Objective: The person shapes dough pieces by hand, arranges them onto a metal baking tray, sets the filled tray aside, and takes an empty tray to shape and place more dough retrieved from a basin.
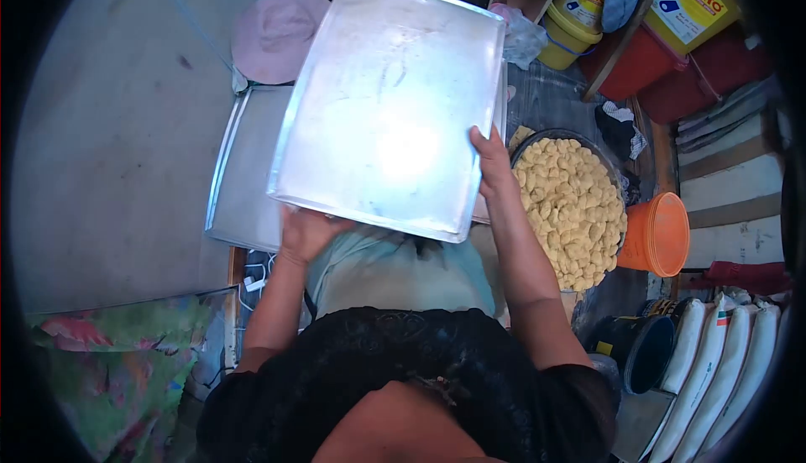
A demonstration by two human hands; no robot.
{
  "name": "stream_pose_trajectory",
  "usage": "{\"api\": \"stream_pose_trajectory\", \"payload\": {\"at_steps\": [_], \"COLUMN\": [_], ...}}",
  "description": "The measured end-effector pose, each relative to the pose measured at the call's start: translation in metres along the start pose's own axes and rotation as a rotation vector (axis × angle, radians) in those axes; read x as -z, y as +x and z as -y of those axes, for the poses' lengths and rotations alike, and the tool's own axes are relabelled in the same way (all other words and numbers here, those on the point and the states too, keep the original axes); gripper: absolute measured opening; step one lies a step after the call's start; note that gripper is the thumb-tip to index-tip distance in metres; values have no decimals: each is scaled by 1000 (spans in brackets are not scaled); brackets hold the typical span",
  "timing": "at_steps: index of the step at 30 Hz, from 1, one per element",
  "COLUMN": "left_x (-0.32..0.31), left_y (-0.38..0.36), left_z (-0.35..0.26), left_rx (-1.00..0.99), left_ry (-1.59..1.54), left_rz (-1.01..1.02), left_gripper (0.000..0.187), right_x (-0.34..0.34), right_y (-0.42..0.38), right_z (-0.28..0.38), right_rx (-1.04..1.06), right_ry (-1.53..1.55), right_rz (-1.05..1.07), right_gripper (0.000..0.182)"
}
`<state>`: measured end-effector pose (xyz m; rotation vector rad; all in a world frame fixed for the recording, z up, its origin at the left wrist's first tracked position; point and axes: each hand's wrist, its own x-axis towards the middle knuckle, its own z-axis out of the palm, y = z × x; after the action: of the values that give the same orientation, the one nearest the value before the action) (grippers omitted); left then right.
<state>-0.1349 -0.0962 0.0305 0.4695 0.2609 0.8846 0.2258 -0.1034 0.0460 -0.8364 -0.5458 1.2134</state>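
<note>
A shiny metal baking tray is held up and tilted in front of me, with a bright glare on its lower middle. My right hand grips its right edge, thumb on the upper face and the other fingers mostly hidden behind. Under the near left corner, my left hand supports the tray; most of its fingers are out of sight beneath the metal. A second metal tray lies lower and to the left, partly covered by the held one.
To the right stands a wide round tub of yellowish dough pieces, beside an orange bucket. Yellow buckets are at the back right. White sacks stand near right. A pink hat lies behind the trays.
</note>
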Motion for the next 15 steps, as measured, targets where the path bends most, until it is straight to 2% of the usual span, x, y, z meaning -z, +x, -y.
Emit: {"api": "stream_pose_trajectory", "payload": {"at_steps": [1,3,4,6,7,8,10,13,15], "left_x": [9,34,42,37,44,53,69,75,69], "left_y": [9,37,51,87,102,116,132,140,139], "left_z": [-16,-38,-42,-34,-14,4,26,30,30], "left_rx": [-55,-32,-18,260,217,57,-310,-253,-244], "left_ry": [-124,181,331,1032,1359,1713,1806,1635,1629], "left_rz": [-26,-118,-170,-296,-325,-333,-373,-447,-443], "left_gripper": [83,77,73,69,58,50,44,42,42], "right_x": [17,54,76,109,109,110,109,122,129], "right_y": [2,10,18,29,27,25,22,28,28], "right_z": [9,14,9,-3,-4,-10,-20,-26,-31], "right_rx": [1,11,46,100,125,141,177,158,183], "right_ry": [-39,-91,-225,-503,-868,-943,-1093,-968,-915], "right_rz": [-28,-52,-74,-115,-293,-348,-462,-429,-420], "right_gripper": [45,45,44,43,46,47,50,52,50]}}
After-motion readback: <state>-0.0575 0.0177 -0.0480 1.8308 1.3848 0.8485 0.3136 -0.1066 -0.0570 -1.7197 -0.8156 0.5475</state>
